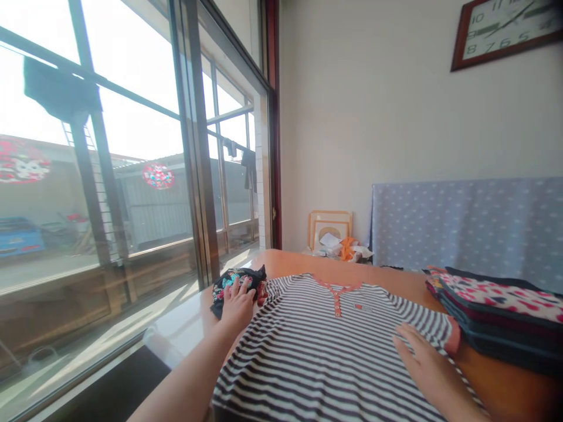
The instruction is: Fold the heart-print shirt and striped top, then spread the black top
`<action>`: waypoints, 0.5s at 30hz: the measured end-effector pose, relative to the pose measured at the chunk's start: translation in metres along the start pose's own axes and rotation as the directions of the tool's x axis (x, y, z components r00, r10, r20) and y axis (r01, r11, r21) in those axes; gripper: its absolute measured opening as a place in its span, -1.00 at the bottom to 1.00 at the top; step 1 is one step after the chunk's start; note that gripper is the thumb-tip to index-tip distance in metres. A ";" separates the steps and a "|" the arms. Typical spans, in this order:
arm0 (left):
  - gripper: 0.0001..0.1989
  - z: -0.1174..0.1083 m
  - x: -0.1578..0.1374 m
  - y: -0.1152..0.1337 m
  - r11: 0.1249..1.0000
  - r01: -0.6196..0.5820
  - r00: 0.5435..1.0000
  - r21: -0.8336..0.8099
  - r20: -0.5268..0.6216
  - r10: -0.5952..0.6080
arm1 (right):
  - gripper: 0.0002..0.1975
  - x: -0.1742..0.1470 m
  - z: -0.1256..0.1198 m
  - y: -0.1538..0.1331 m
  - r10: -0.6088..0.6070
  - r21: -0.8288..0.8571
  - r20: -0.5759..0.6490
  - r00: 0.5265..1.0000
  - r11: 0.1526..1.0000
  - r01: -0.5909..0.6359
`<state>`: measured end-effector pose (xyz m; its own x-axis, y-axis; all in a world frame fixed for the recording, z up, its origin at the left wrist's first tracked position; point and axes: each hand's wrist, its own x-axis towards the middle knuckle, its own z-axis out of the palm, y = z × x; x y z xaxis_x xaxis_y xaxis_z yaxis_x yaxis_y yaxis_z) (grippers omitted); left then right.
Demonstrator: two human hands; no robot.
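A black-and-white striped T-shirt (325, 351) with orange trim at the collar, placket and cuff lies spread out in front of me. My left hand (238, 302) rests with its fingers spread on a bunched black cloth with a colourful print (219, 287), just beyond the shirt's left sleeve. On the right, my right hand (424, 357) lies over the shirt near its right sleeve, fingers stretched out and gripping nothing. The lower edge of the shirt runs out of view.
A stack of folded clothes (497, 305) stands at the table's right side. Behind the wooden table (281, 261) are picture frames (329, 223) with papers and orange wrapping, and a dotted blue-grey cloth (461, 228). A large window (189, 146) borders the left; a clock (501, 35) hangs above.
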<state>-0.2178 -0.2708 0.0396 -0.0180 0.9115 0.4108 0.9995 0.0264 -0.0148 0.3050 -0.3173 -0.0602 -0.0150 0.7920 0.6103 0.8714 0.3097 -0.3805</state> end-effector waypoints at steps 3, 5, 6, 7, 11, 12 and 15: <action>-0.49 0.012 0.008 -0.025 0.997 -0.030 0.999 0.065 0.029 0.028 | -0.48 -0.003 0.008 0.007 -0.054 -0.035 -0.002 0.999 0.998 0.054; -0.47 0.023 0.013 -0.034 0.996 -0.035 0.997 0.079 0.071 0.030 | -0.49 -0.003 0.011 0.010 -0.071 -0.059 0.010 0.997 0.996 0.071; -0.48 0.029 0.015 -0.037 0.997 -0.028 0.995 0.076 0.098 0.020 | -0.49 -0.003 0.012 0.012 -0.075 -0.069 0.019 0.997 0.995 0.076; -0.50 0.034 0.017 -0.040 0.997 -0.011 0.992 0.070 0.127 0.003 | -0.49 -0.003 0.012 0.013 -0.078 -0.078 0.028 0.997 0.994 0.080; -0.48 0.050 0.031 -0.052 0.995 0.081 0.976 0.057 0.200 -0.091 | -0.50 -0.005 0.010 0.015 -0.078 -0.115 0.052 0.996 0.990 0.083; -0.48 0.052 0.036 -0.056 0.993 0.098 0.973 0.061 0.205 -0.108 | -0.50 -0.006 0.009 0.015 -0.072 -0.124 0.053 0.996 0.989 0.078; -0.49 0.055 0.049 -0.069 0.986 0.145 0.963 0.080 0.219 -0.159 | -0.49 -0.007 0.006 0.013 -0.044 -0.145 0.050 0.998 0.988 0.051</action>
<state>-0.2885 -0.2057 0.0106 -0.1819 0.9631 0.1984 0.9812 0.1911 -0.0284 0.3140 -0.3156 -0.0733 -0.0777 0.8030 0.5909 0.9312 0.2701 -0.2447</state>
